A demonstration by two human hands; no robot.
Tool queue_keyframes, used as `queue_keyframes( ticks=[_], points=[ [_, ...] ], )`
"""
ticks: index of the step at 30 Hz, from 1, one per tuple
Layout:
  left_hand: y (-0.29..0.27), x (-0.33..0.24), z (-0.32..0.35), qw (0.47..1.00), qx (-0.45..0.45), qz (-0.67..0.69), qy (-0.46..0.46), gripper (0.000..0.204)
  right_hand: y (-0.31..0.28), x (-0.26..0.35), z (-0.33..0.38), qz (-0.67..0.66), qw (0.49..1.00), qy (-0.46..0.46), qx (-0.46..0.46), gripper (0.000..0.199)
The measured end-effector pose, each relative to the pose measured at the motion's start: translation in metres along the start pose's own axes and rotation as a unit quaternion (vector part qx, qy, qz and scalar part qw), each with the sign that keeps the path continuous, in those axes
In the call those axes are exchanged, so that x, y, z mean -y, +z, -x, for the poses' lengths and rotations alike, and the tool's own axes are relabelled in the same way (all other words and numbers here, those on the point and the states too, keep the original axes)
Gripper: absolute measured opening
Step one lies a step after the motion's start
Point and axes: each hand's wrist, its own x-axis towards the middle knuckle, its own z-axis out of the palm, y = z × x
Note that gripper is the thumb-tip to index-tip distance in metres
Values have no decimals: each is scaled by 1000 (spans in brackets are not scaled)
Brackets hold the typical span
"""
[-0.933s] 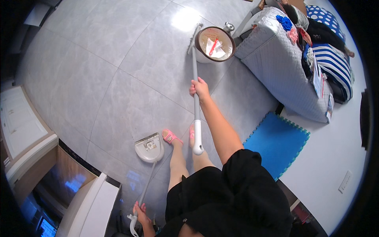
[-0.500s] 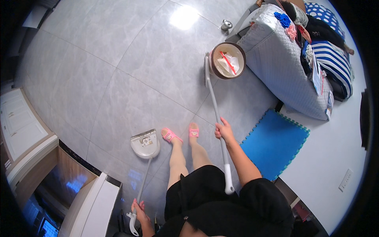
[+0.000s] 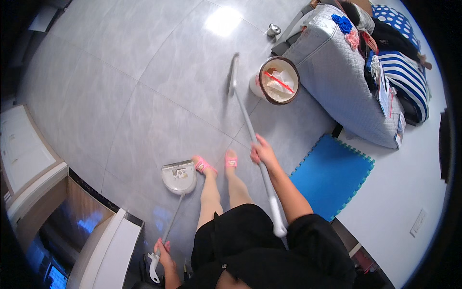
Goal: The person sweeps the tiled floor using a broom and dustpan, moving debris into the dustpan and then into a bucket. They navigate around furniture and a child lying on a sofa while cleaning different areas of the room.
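Observation:
My right hand (image 3: pixel 263 150) is closed around the grey pole of a broom (image 3: pixel 253 132), whose white grip end reaches down to my hip. The broom's narrow head (image 3: pixel 234 74) is over the tiles, left of a waste bin (image 3: pixel 255 85) and apart from it. White crumpled paper (image 3: pixel 283 82) and a red strip (image 3: pixel 288 87) lie inside this brown-rimmed bin. Low on the left, my left hand (image 3: pixel 164 251) grips the thin handle of a long-handled dustpan (image 3: pixel 179 179). Its pale pan rests beside my left foot in a pink slipper (image 3: pixel 202 164); no sweepings can be made out in it.
A quilted grey sofa cover (image 3: pixel 332 77) with cushions and clothes stands right of the bin. Nearer me lies a blue foam mat (image 3: pixel 332 176). White cabinets (image 3: pixel 29 144) line the left. A small metal object (image 3: pixel 273 31) sits on the floor by the sofa.
The broom head has swung left, away from the bin. The bin sits slightly nearer, with more of its left side showing. My right hand has shifted left; the dustpan has hardly moved.

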Motion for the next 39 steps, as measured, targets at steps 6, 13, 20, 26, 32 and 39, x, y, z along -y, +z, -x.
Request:
queue_keyframes(
  ticks=[6,13,20,26,32,39],
  points=[
    [-2,2,2,1000,9,-26,-1,29,39,72,-60,-243,967,-81,-5,46],
    [5,2,7,1000,1,3,6,30,16,57,-36,-232,967,-91,-45,41],
    [0,10,9,1000,-4,18,3,31,-10,25,13,-161,983,-2,-90,54],
    [-10,29,18,999,-21,44,-4,30,-11,14,3,106,986,75,-102,56],
    [-14,60,35,996,-57,64,-2,28,56,-10,-72,349,930,86,-82,13],
    [-15,97,50,988,-117,91,-47,29,228,-36,-70,316,939,112,74,6]
  ],
)
